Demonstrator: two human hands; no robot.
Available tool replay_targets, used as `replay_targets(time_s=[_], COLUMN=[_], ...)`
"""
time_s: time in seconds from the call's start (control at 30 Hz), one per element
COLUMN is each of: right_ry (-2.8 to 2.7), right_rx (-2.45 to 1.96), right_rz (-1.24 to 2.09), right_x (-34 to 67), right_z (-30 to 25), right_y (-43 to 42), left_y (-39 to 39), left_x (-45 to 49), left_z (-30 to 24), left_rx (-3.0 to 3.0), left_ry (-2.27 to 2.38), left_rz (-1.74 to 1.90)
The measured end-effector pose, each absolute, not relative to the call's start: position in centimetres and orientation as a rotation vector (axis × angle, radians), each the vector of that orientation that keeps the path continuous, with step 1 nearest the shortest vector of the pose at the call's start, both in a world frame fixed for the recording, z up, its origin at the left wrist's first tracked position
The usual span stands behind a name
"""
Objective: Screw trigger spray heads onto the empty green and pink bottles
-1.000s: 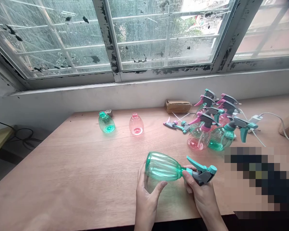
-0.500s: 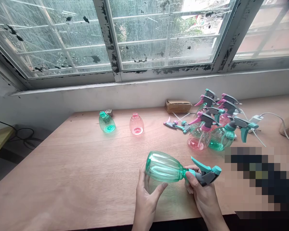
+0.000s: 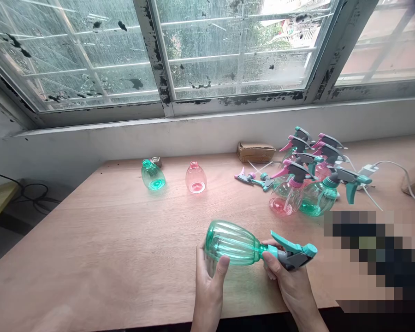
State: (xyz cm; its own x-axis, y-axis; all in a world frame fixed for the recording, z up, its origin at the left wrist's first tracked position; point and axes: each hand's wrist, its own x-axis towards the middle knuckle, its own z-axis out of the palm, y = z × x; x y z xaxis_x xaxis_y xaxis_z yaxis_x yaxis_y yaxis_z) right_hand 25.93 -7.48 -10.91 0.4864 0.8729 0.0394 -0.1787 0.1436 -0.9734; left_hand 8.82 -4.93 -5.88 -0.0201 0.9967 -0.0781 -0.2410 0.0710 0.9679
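A green transparent spray bottle [image 3: 232, 243] lies on its side in the air over the near part of the table. Its base points left, its turquoise and grey trigger head right. My left hand [image 3: 209, 281] wraps the base end, thumb on the near side and fingers partly hidden behind the plastic. Around the neck and collar, my right hand [image 3: 290, 281] is closed, with its thumb on the near side of the collar. Beyond the hands stand a headless green bottle [image 3: 153, 176] and a headless pink bottle [image 3: 196, 178].
Several assembled spray bottles [image 3: 318, 198] cluster at the right. Two loose spray heads [image 3: 254, 179] lie beside them, in front of a cardboard box [image 3: 256, 152]. A white cable [image 3: 397, 166] runs across the right side of the wooden table [image 3: 107, 258]. A pixelated patch covers the right front.
The held spray bottle has shifted slightly left and down. My left thumb has come up against its side, where it was spread away before.
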Motion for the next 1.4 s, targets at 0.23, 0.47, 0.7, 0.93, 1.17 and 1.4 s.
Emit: replay_targets(time_s=[0.23,0.47,0.7,0.93,1.17,1.4], right_ry=[-0.662,-0.749,-0.755,-0.661,-0.783,-0.769], right_rx=[-1.142,-1.164,-1.168,-1.082,-1.17,-1.198], right_rz=[0.886,0.85,0.817,0.904,0.828,0.843], right_x=[25.7,25.8,25.4,25.7,25.1,25.4], right_z=[-11.2,-10.8,-10.4,-10.6,-9.6,-9.9], right_y=[-7.4,-7.4,-7.4,-7.3,-7.7,-7.4], left_y=[-4.3,-5.2,-4.7,-4.8,-5.1,-4.4], left_x=[8.4,8.8,8.7,8.6,8.6,8.6], left_z=[-7.7,-6.6,-5.9,-7.6,-6.0,-6.9], left_rx=[0.986,1.031,0.926,1.009,0.99,0.931], left_ry=[1.028,1.019,1.095,0.936,1.082,1.024], left_rz=[1.235,1.274,1.3,1.232,1.307,1.301])
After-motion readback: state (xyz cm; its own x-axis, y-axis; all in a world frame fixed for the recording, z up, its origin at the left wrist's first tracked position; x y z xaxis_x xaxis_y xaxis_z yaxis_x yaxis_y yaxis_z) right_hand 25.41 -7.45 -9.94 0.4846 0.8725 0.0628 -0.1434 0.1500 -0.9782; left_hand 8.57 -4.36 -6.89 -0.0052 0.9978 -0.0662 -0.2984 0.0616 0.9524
